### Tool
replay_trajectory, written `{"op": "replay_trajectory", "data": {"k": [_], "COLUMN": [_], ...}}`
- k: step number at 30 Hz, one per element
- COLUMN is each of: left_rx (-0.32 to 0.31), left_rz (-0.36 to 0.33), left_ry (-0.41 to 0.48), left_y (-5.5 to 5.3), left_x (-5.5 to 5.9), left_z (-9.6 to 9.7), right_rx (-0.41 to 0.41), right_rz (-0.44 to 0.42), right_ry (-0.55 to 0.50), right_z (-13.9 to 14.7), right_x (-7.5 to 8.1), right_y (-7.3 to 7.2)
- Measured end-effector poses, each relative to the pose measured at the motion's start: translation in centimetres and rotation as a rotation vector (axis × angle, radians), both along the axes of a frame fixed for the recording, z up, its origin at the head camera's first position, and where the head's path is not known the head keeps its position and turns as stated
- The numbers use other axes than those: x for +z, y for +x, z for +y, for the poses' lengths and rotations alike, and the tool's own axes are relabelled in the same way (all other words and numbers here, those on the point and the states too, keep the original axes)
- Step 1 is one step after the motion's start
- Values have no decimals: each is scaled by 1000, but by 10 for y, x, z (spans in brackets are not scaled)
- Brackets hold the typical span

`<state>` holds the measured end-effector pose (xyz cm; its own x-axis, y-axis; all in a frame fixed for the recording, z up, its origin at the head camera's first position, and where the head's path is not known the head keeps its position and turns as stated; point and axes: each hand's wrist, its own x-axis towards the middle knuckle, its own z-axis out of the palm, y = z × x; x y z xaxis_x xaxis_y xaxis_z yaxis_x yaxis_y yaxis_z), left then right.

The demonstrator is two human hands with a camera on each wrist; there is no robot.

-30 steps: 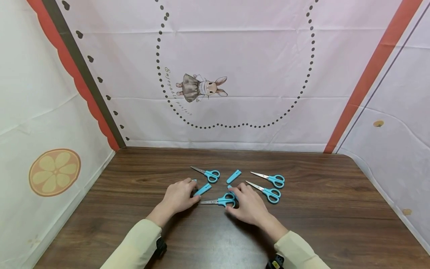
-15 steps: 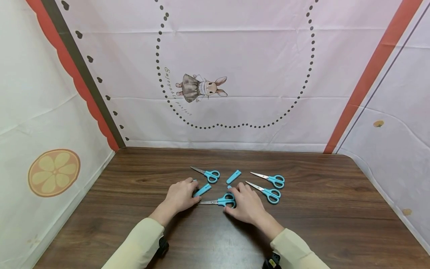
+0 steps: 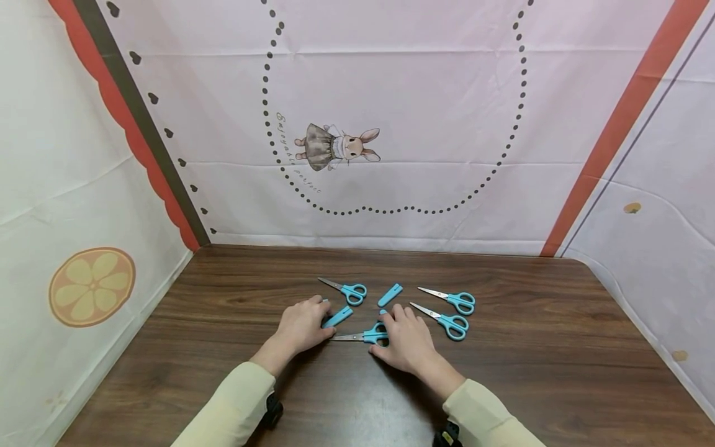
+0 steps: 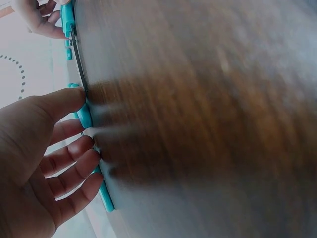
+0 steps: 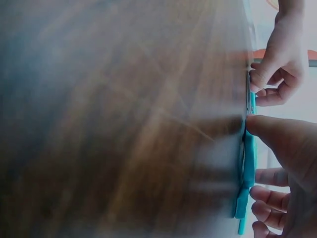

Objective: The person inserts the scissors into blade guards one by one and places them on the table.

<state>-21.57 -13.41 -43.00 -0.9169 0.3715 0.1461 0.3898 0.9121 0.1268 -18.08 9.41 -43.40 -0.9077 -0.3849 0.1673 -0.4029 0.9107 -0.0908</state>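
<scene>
Four cyan things lie close to my hands on the brown table. In the head view, my left hand (image 3: 301, 325) rests beside a cyan blade cap (image 3: 338, 316), its thumb at the blade tip of the nearest scissors (image 3: 350, 337). The left wrist view shows its fingers (image 4: 74, 176) loosely bent, touching the table edge-on near a second cap (image 4: 106, 196). My right hand (image 3: 409, 340) lies over the handle end of those scissors, thumb and index finger on either side of the loops. Under its fingers a further cap (image 5: 241, 201) is partly hidden.
Another pair of scissors (image 3: 349, 292) lies behind my left hand, with a cap (image 3: 390, 295) to its right. Two more scissors, a far pair (image 3: 454, 299) and a nearer pair (image 3: 447, 323), lie right of my right hand. A patterned cloth (image 3: 447, 124) hangs behind the table (image 3: 536, 347).
My right hand has shifted slightly left, covering more of the nearest scissors' handle loops. My left hand has moved only a little. The scissors and caps keep their places.
</scene>
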Motion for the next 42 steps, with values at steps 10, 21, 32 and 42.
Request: {"op": "replay_trajectory", "data": {"k": [10, 21, 32, 42], "left_rx": [25, 49, 57, 46], "left_rz": [-53, -94, -53, -47], "left_ry": [12, 14, 17, 25], "left_y": [-1, 1, 1, 2], "left_x": [0, 3, 2, 5], "left_z": [2, 4, 2, -1], "right_rx": [-22, -48, -43, -9], "right_rz": [62, 88, 100, 227], "right_ry": [69, 96, 65, -11], "right_z": [-4, -7, -6, 0], "right_x": [-1, -2, -2, -2], "right_y": [0, 1, 3, 5]}}
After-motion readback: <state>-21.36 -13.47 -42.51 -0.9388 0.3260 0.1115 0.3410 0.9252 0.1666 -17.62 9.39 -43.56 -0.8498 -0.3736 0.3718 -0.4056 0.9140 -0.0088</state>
